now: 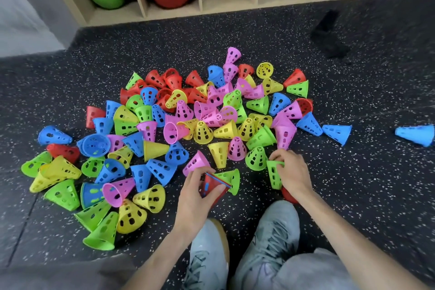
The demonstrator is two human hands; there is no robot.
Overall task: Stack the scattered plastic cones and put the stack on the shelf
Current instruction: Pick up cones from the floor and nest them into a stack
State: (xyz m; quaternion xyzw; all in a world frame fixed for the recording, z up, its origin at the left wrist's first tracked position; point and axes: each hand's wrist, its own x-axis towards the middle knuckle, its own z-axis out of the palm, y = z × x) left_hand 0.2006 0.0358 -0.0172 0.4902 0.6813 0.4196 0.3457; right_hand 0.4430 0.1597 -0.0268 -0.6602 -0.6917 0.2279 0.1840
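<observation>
The left hand point(195, 193) curls around a short stack of cones point(213, 187), red outermost, while the right hand point(290, 170) pinches a green cone point(274, 174) by its rim, both just above the floor point(353, 92) beside the scattered cones point(179, 115), well short of the shelf point(254, 0).

The cones point(202, 132) were red, blue, green, yellow and pink; the floor point(353, 172) was black with white speckles.
</observation>
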